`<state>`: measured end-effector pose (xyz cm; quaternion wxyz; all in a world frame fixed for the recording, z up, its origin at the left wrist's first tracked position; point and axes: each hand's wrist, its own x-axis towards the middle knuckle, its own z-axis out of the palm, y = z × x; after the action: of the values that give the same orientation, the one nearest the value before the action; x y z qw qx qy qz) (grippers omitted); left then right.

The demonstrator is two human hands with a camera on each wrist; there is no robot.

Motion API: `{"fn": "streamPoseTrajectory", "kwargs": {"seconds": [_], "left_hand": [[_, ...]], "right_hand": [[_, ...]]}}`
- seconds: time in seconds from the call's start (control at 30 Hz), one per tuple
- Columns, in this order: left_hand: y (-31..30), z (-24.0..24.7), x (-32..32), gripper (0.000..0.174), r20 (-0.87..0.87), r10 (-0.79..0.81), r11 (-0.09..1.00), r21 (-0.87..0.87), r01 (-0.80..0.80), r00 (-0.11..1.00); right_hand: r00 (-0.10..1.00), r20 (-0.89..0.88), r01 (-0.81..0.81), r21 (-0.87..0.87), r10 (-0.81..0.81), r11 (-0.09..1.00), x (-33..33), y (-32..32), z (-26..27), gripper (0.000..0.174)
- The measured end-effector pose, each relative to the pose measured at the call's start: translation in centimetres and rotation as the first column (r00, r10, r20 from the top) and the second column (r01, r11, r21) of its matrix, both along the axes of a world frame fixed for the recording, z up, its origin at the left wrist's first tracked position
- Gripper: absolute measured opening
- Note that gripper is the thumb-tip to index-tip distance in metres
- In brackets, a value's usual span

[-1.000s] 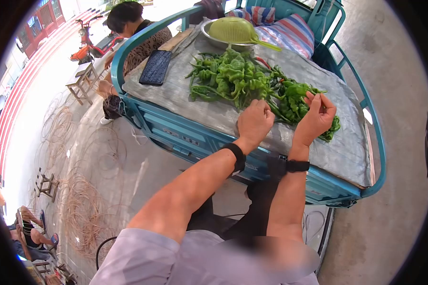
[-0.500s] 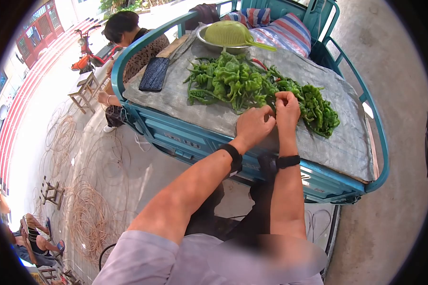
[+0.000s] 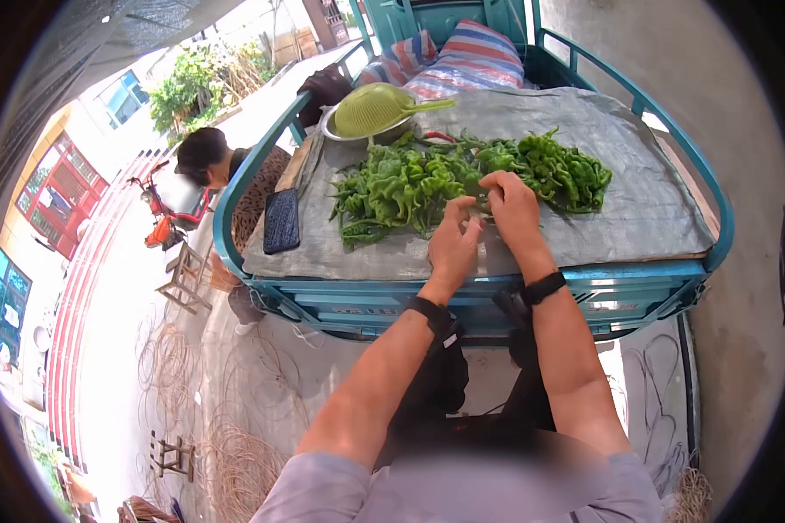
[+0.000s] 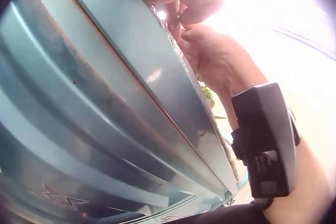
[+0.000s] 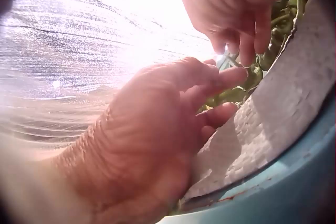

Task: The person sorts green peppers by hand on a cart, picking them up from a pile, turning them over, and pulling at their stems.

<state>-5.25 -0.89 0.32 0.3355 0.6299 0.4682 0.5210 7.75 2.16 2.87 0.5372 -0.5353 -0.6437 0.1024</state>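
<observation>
Leafy green peppers form a large heap beside a smaller pile on a grey sheet. My left hand is in front of the larger heap, its fingers loosely bent. Close on its right, my right hand reaches to the near edge of the greens. The right wrist view has my right hand with loosely extended fingers meeting the hanging fingers of my left hand. Anything small between the fingertips is unclear there. Glare blurs both hands in the left wrist view.
A green strainer lies in a metal bowl behind the larger heap. A phone is at the left. Blue rails border the cart bed. Someone in patterned clothing is beyond the left rail.
My right hand has moved left from the smaller pile to beside my left hand. The head view has turned, and the cart appears more level.
</observation>
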Motion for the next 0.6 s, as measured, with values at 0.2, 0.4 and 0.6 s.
{"fn": "streamPoseTrajectory", "kwargs": {"seconds": [0.2,0.4,0.6], "left_hand": [[-0.2,-0.2,-0.3,0.048,0.205,-0.145,0.988,0.081,0.131,0.968],[-2.1,0.6,-0.5,0.050,0.237,-0.130,0.991,0.070,0.116,0.963],[-3.4,3.1,-0.6,0.044,0.037,0.025,0.983,0.178,-0.031,0.999]], "right_hand": [[0.985,0.062,0.164,-0.039,-0.161,0.986,-0.4,0.5,-0.4,0.013],[0.986,-0.063,0.153,0.019,-0.152,0.988,-0.9,-0.9,0.7,0.015],[0.983,-0.077,0.159,-0.061,-0.164,0.985,-1.4,-1.2,0.3,0.014]]}}
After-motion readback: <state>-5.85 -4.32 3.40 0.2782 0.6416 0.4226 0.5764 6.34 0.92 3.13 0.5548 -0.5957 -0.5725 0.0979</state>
